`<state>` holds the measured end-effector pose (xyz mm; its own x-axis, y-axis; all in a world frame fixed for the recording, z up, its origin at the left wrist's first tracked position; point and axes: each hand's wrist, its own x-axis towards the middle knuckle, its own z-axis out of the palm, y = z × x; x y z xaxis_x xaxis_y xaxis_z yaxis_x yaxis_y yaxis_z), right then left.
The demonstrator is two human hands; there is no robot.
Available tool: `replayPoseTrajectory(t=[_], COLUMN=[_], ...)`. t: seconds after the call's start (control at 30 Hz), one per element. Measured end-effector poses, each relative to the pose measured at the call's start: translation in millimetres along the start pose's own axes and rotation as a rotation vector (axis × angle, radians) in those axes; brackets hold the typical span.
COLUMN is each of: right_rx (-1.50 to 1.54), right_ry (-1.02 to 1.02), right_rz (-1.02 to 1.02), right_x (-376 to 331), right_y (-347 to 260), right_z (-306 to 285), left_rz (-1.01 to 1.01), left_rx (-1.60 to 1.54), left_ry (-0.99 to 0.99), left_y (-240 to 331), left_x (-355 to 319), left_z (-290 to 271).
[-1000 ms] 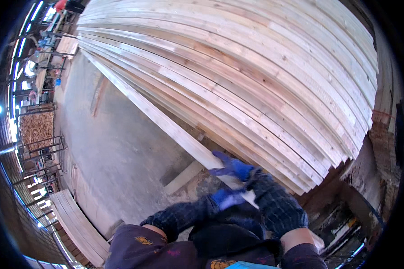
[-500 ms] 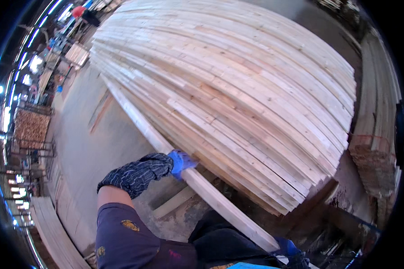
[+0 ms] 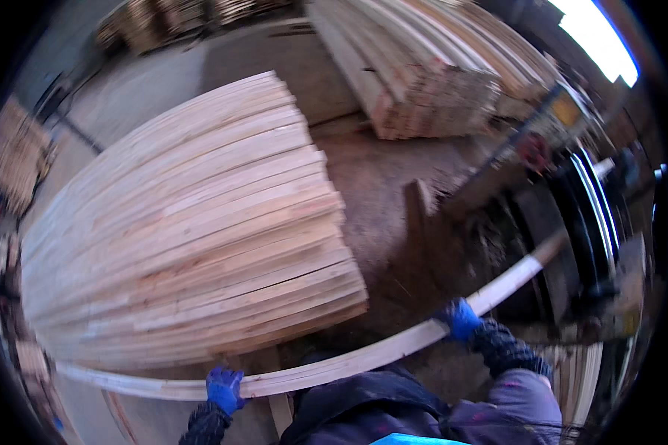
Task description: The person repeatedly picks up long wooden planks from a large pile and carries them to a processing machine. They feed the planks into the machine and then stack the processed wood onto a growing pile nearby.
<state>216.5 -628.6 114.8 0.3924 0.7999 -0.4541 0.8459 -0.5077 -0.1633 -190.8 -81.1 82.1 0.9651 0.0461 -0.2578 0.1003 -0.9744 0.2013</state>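
Observation:
A long, pale wooden board (image 3: 334,375) runs across in front of my body, from the lower left up toward the right. My left hand (image 3: 225,389), in a blue glove, is closed around it left of my body. Farther along, my right hand (image 3: 462,320), also gloved in blue, grips the board near its right part. The right end of the board lies close to a dark machine (image 3: 583,215). Just beyond the board is a broad stack of similar boards (image 3: 208,222), their uneven ends facing right.
Another lumber stack (image 3: 438,93) stands at the far right of the first. More wood piles (image 3: 11,156) are at the left rim. A wooden piece (image 3: 417,204) stands out from the dusty floor (image 3: 364,178) between the stack and the machine.
My view has swung right, bringing the machine into sight. The board now lies more crosswise in front of me, still in both hands. My right hand, barely visible before, shows plainly.

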Motion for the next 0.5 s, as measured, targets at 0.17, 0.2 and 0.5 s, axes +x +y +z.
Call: replayPoseTrajectory(t=[0.17, 0.2, 0.5], right_rx=[-0.082, -0.125, 0.007], right_ry=[0.442, 0.568, 0.631], right_rz=[0.095, 0.131, -0.077], right_x=[-79, -71, -21], right_y=[77, 83, -5], right_z=[-32, -18, -7], left_rz=[0.05, 0.062, 0.22], left_rx=[0.102, 0.143, 0.139], left_ry=[0.331, 0.422, 0.295], left_y=[120, 126, 251], left_x=[47, 62, 173], left_z=[-62, -54, -21])
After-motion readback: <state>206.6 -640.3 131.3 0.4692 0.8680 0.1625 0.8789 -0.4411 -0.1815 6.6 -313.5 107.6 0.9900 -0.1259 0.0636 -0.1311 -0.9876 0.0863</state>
